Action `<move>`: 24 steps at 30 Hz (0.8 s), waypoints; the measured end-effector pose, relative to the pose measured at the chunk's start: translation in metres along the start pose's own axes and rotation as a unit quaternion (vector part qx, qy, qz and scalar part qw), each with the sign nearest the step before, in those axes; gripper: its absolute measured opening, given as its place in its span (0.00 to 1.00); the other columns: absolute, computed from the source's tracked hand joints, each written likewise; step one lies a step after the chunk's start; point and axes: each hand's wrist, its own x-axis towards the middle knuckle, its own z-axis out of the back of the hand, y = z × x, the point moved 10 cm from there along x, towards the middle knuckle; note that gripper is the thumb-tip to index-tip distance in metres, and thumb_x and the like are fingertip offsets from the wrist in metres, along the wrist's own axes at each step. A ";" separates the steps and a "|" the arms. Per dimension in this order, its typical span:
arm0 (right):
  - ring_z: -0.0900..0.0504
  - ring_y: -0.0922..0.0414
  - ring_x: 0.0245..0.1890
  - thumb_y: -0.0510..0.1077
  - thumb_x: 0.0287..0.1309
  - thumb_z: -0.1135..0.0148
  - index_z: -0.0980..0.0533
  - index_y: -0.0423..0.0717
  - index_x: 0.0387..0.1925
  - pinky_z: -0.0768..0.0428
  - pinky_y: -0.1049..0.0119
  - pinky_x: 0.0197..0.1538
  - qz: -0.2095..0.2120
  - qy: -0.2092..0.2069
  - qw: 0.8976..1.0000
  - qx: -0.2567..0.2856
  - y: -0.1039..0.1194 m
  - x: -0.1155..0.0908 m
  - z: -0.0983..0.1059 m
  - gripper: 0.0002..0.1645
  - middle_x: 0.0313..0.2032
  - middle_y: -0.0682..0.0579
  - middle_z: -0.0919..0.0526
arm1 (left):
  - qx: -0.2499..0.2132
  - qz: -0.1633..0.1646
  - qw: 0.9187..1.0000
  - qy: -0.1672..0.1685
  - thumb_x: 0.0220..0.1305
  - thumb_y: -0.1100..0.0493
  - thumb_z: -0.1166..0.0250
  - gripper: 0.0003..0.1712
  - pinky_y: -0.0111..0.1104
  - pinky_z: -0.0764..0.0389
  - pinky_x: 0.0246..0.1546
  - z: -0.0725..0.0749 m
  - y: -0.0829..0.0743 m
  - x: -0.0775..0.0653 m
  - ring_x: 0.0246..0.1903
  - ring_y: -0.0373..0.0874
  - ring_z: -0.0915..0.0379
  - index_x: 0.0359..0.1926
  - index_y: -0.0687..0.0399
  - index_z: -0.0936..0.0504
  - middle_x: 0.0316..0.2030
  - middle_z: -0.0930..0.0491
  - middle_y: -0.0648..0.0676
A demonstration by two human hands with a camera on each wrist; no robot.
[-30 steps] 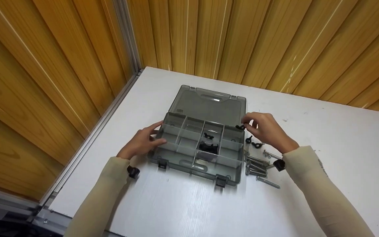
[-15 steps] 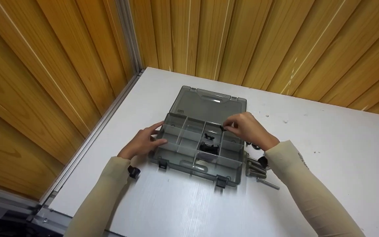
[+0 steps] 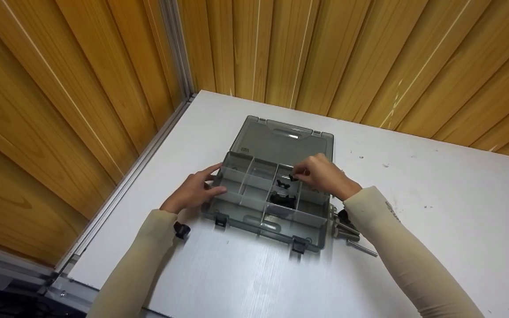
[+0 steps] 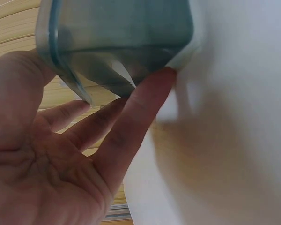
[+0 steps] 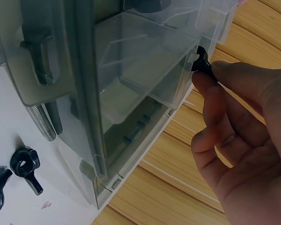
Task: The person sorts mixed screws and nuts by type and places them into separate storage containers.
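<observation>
A grey translucent compartment box (image 3: 256,229) lies on the white table with its lid (image 3: 281,137) folded back. My left hand (image 3: 192,191) holds its left side, thumb over the rim; in the left wrist view a finger (image 4: 136,112) touches the lower corner. My right hand (image 3: 323,176) pinches a black wing nut (image 5: 203,64) between thumb and index finger, above the back of a middle compartment. Below it, that column holds another wing nut (image 3: 282,184) and a cluster of black wing nuts (image 3: 283,199), individual pieces hard to tell apart.
Several metal bolts (image 3: 346,230) lie against the box's right side, one separate bolt (image 3: 361,247) nearer me. Loose black wing nuts (image 5: 25,164) rest on the table there, under my right forearm in the head view. Wood-panelled walls (image 3: 325,57) stand behind and left.
My right hand has carried the wing nut leftward from the box's right edge to over the middle column. The left hand has stayed at the left side.
</observation>
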 end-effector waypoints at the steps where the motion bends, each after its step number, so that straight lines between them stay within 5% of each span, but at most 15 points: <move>1: 0.12 0.56 0.33 0.32 0.63 0.31 0.10 0.39 0.38 0.14 0.57 0.36 -0.002 0.002 1.000 -0.001 0.000 0.000 -0.001 0.06 0.36 0.47 0.09 | 0.001 0.000 1.000 0.000 0.70 0.47 0.31 0.46 0.56 0.25 0.60 0.000 0.000 0.000 0.64 0.63 0.27 0.81 0.46 0.43 0.72 0.34 0.66; 6: 0.16 0.60 0.28 0.34 0.65 0.32 0.11 0.38 0.41 0.18 0.62 0.32 -0.007 0.016 1.000 -0.012 0.001 0.000 -0.005 0.07 0.38 0.46 0.09 | 0.001 -0.005 1.000 0.002 0.70 0.48 0.31 0.46 0.55 0.25 0.60 0.000 0.001 0.002 0.62 0.62 0.25 0.81 0.48 0.44 0.71 0.33 0.67; 13: 0.13 0.56 0.34 0.35 0.67 0.34 0.12 0.36 0.46 0.14 0.57 0.38 0.001 0.062 0.998 -0.033 0.001 0.000 -0.021 0.10 0.42 0.42 0.10 | -0.002 -0.001 1.000 0.003 0.70 0.48 0.31 0.46 0.56 0.25 0.60 -0.001 0.001 0.002 0.62 0.61 0.25 0.81 0.47 0.44 0.70 0.32 0.67; 24: 0.19 0.59 0.30 0.39 0.70 0.38 0.15 0.37 0.53 0.18 0.60 0.38 -0.049 0.120 0.991 -0.027 -0.007 -0.006 -0.036 0.15 0.48 0.42 0.12 | -0.002 -0.004 1.000 0.002 0.70 0.48 0.31 0.46 0.54 0.22 0.57 -0.001 0.002 0.002 0.62 0.62 0.25 0.81 0.48 0.43 0.70 0.31 0.68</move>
